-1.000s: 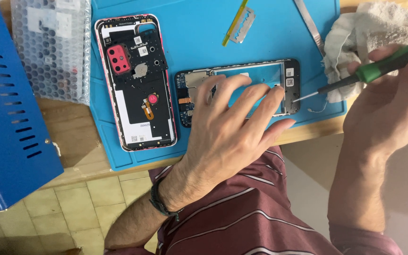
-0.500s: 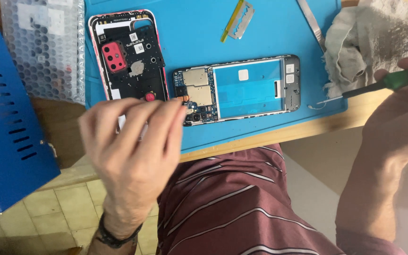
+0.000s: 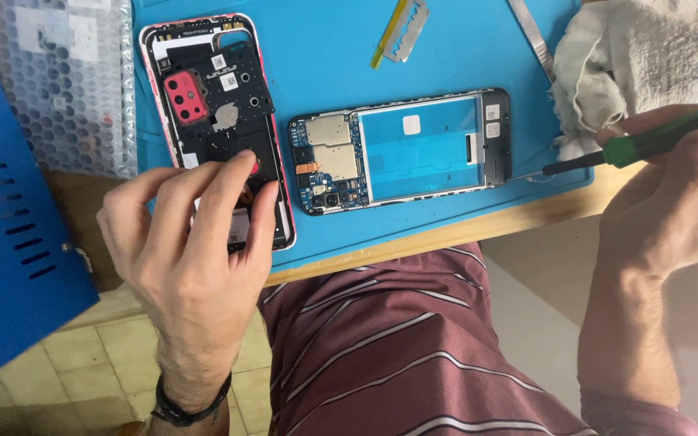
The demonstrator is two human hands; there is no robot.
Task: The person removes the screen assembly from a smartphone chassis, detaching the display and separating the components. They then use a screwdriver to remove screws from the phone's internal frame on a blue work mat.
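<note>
A blue metal case [image 3: 10, 242] stood at the far left, with a bubble-wrap bag [image 3: 62, 89] lying beside it. Next came a blue mat [image 3: 325, 64], and on its left part lay a phone back cover [image 3: 212, 89] with a pink camera block, inner side up. The left hand [image 3: 191, 242] hovered over the cover's lower half, fingers spread and gripping nothing; whether the fingertips touched the cover could not be told. Just right of the cover lay the phone frame [image 3: 401, 149], lengthwise, circuit board at its left end. Above it rested a razor blade [image 3: 404, 28] and, further right, tweezers [image 3: 531, 36]. A white rag [image 3: 648, 56] sat at the mat's right edge. The right hand [image 3: 672, 210] was clamped on a green screwdriver [image 3: 648, 141], tip near the frame's right end.
</note>
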